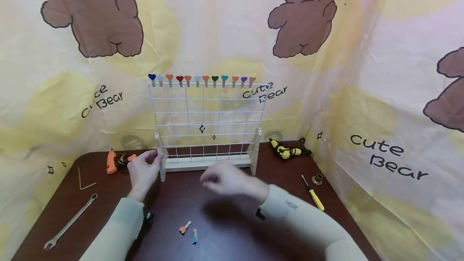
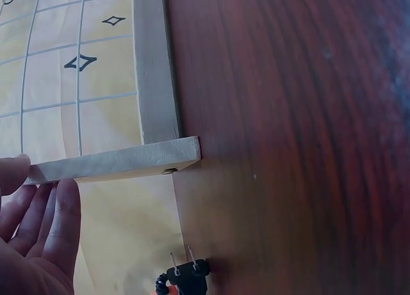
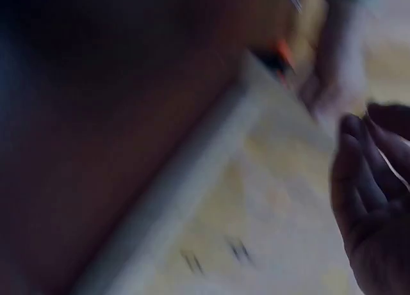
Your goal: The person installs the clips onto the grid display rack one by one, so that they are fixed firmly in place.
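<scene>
A white wire grid rack (image 1: 208,124) stands upright in a pale wooden stand (image 1: 208,166). Several heart-topped clothespins (image 1: 197,78) in mixed colours line the grid's top wire. My left hand (image 1: 145,168) pinches the stand's left side post (image 2: 122,162), thumb on one face and fingers on the other. In front of the stand my right hand (image 1: 226,178) hovers over the table with loosely bent fingers; nothing shows in it, though the right wrist view is blurred. An orange heart clothespin (image 1: 183,228) and a blue-tipped clothespin (image 1: 194,237) lie on the near table.
On the left of the table lie an orange glue gun (image 1: 111,162), a hex key (image 1: 81,182) and a wrench (image 1: 70,222). To the right are a yellow glue gun (image 1: 284,150), a screwdriver (image 1: 313,194) and a small round metal part (image 1: 317,179). A bear-print curtain (image 1: 217,23) hangs behind.
</scene>
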The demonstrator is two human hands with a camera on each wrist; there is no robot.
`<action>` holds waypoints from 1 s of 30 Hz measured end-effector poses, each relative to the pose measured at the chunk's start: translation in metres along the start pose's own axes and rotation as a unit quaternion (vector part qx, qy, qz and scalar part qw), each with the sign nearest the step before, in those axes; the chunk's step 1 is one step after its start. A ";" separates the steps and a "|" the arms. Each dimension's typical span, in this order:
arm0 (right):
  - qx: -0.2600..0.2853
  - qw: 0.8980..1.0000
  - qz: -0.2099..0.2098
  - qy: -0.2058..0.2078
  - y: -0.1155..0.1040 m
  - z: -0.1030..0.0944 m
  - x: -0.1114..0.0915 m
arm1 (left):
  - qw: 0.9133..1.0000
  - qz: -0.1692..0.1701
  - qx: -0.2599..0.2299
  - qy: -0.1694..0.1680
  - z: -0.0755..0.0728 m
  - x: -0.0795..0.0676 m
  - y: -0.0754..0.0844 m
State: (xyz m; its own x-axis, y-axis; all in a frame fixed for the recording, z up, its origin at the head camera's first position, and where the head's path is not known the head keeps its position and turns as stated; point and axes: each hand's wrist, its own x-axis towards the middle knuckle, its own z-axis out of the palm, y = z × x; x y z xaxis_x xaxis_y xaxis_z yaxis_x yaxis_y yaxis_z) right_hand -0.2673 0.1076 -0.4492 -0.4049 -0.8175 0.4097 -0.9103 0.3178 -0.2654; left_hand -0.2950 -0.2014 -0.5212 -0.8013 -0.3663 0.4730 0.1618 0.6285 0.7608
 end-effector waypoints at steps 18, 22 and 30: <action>-0.085 0.974 -0.071 -0.197 -0.027 0.084 0.013 | 1.000 -0.016 -0.008 -0.013 0.000 0.002 0.001; -0.003 0.992 -0.037 -0.118 -0.007 0.036 0.006 | 1.000 -0.014 -0.010 -0.016 0.000 0.002 0.002; 0.145 0.985 0.065 0.067 0.028 -0.088 -0.012 | 1.000 -0.018 -0.001 -0.017 -0.002 0.000 0.002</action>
State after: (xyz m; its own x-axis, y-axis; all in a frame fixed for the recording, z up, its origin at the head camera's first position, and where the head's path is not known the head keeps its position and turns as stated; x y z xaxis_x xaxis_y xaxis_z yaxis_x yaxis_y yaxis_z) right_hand -0.2955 0.1682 -0.3850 -0.5417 -0.7023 0.4618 -0.7948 0.2492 -0.5534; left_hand -0.2937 -0.2015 -0.5189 -0.8258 -0.3646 0.4303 0.1345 0.6136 0.7781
